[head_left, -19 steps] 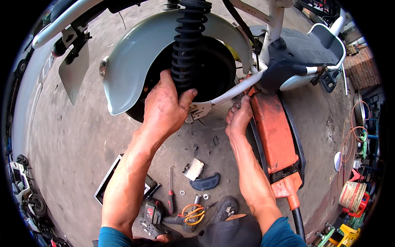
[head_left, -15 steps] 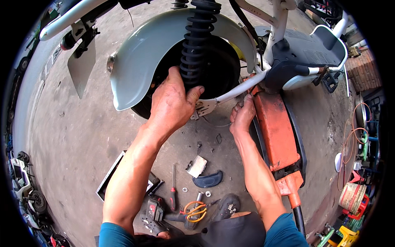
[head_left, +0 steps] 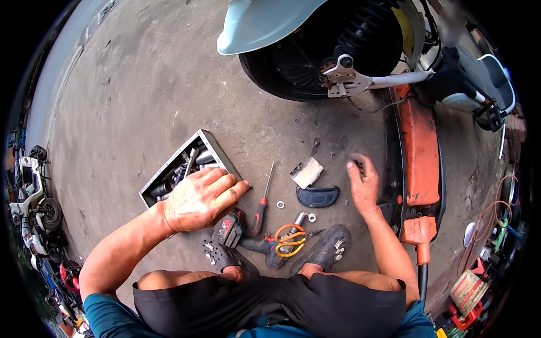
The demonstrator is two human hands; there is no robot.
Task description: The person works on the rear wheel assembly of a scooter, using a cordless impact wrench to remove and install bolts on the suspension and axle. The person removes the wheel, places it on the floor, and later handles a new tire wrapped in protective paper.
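Observation:
My left hand [head_left: 204, 198] hovers over the near right corner of a metal tray [head_left: 151, 188], palm down with its fingers loosely bent; its thumb is hidden and I see nothing in it. Inside the tray lie sockets and dark metal tools [head_left: 193, 160]. My right hand [head_left: 364, 183] is raised beside a red floor jack [head_left: 421, 163], fingers half curled and thumb apart, with nothing visible in it. Between the hands lie a red-handled screwdriver [head_left: 261, 211], a pale block [head_left: 307, 173], a dark curved plastic piece [head_left: 318, 196] and two metal rings [head_left: 311, 217].
Farther off stands a pale blue scooter's wheel [head_left: 282, 70] with a black coil spring [head_left: 363, 28] and a white bracket arm [head_left: 397, 80]. By my shoes are a cordless power tool [head_left: 274, 256] and orange-handled scissors [head_left: 290, 241]. A bucket [head_left: 469, 293] is far right.
My left hand has left the spring and come back to the tray. My right hand has drawn back from the bracket arm. The view has tilted down, showing my legs.

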